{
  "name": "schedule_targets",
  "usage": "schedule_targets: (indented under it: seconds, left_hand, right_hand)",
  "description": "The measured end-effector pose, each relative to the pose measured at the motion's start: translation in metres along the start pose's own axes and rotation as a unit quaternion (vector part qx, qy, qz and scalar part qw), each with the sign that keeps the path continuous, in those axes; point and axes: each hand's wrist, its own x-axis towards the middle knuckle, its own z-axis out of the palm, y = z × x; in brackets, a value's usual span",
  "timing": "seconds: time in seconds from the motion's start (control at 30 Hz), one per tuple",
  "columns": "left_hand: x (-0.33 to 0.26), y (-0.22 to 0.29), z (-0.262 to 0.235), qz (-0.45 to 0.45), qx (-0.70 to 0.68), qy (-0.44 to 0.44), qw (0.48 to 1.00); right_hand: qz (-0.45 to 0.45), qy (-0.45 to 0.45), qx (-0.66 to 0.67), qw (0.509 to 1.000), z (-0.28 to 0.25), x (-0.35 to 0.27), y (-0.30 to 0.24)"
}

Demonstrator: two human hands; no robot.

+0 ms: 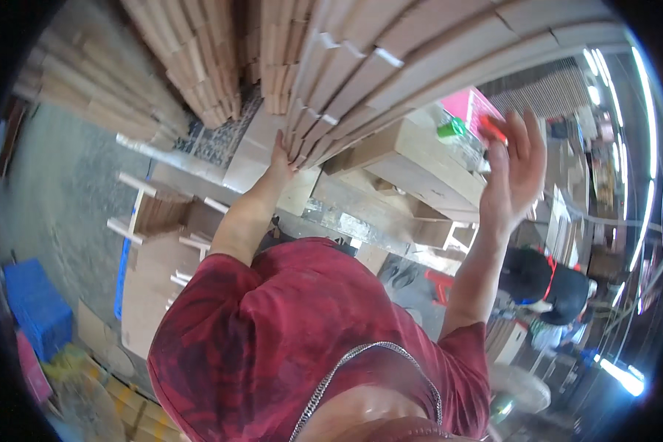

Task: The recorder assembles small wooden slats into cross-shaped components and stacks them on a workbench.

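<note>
My left hand (281, 158) is at the lower end of a tall stack of flat brown cardboard (346, 96), its thumb up along the stack's side. The other fingers are mostly hidden against the cardboard, and they seem to grip its edge. On the right, my right hand (518, 173) is raised, apart from the stack. Between its thumb and fingers shows a small orange-red object (493, 130), blurred, its kind unclear. Behind that hand are a pink item (460, 102) and a green item (451, 129).
More cardboard stacks (199, 66) stand at the far left. A pale box-like wooden piece (427, 162) lies beyond my body. Wooden frames (162, 214) and a blue bin (38, 309) are at left. A person in dark clothing (549, 283) bends over at right, near a red stool (439, 286).
</note>
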Motion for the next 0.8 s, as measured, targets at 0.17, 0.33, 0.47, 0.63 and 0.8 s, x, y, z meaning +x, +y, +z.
schedule_targets:
  seconds: [0.17, 0.33, 0.47, 0.63, 0.8]
  left_hand:
    - [0.018, 0.001, -0.029, -0.056, -0.222, -0.454, 0.861]
    - [-0.005, 0.0, 0.006, 0.075, -0.099, -0.142, 0.982]
    - [-0.053, 0.016, 0.045, -0.056, 0.032, 0.074, 0.995]
    - [-0.039, 0.011, 0.033, -0.045, -0.041, -0.035, 0.998]
    - [-0.02, 0.011, 0.029, -0.069, -0.005, 0.082, 0.994]
  right_hand:
    - [-0.085, -0.115, 0.079, 0.987, 0.032, 0.046, 0.007]
    - [-0.042, -0.151, 0.09, 0.984, 0.066, 0.059, 0.0]
    - [-0.06, -0.128, 0.074, 0.987, 0.07, 0.059, 0.018]
    - [-0.062, -0.081, 0.103, 0.989, 0.068, 0.063, 0.032]
    - [-0.072, -0.091, 0.093, 0.989, 0.056, 0.068, 0.039]
